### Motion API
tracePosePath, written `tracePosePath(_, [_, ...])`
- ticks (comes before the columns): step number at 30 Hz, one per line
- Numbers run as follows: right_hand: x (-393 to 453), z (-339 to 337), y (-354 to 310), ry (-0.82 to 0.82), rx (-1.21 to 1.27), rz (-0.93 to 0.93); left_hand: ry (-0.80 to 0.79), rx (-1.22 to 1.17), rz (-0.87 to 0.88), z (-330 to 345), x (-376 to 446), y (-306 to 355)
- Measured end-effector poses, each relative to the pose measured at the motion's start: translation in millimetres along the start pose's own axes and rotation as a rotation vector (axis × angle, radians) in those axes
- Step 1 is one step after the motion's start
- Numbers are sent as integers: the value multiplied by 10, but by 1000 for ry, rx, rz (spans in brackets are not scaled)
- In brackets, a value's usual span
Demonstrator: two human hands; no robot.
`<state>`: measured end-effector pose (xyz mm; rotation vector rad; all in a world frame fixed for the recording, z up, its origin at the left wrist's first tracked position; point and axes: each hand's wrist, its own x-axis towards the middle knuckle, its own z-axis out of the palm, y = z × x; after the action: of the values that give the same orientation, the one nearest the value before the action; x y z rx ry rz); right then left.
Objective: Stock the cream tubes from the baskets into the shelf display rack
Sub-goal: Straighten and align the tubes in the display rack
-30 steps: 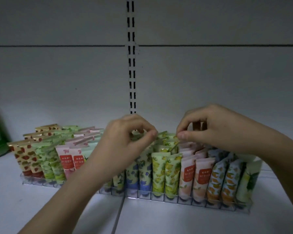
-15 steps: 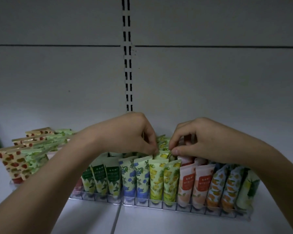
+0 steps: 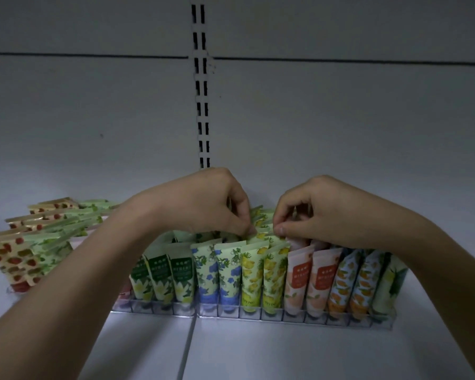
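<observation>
On a dim white shelf (image 3: 258, 352), we reach both hands into a clear display rack (image 3: 294, 315) packed with upright cream tubes. Our left hand (image 3: 203, 204) curls its grip onto the top edge of a yellow lemon-print tube (image 3: 261, 237) in the rows behind the front; our right hand (image 3: 321, 212), at 3 o'clock of the left, pinches the same cluster of tube tops between thumb and forefinger. Green, blue, yellow, peach and orange tubes (image 3: 296, 272) line the front row. Strawberry-print tubes (image 3: 8, 256) lean at 9 o'clock. A slotted upright (image 3: 200, 86) rises at 12 o'clock.
</observation>
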<state>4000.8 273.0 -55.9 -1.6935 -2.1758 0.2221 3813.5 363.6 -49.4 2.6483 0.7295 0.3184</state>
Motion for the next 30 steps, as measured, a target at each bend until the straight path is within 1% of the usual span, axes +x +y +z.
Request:
tracePosePath(2, [-10, -9, -46, -16, -9, 20, 8, -7, -1, -7, -2, -8])
tracePosePath(4, [-18, -83, -96, -22, 5, 43, 48, -15, 4, -12, 3, -24])
tracePosePath(7, [13, -282, -123, 75, 20, 33, 137, -2, 18, -41, 27, -55])
tracePosePath(9, [77, -355, -115, 128, 15, 27, 153, 39, 16, -40, 50, -69])
tracePosePath(14, [265, -178, -56, -17, -80, 29, 134, 59, 15, 48, 104, -86])
tracePosePath(21, [338, -60, -1, -155, -138, 51, 144, 60, 33, 124, 151, -152])
tracePosePath(30, [351, -20, 6, -142, -64, 62, 117, 66, 30, 102, 149, -158])
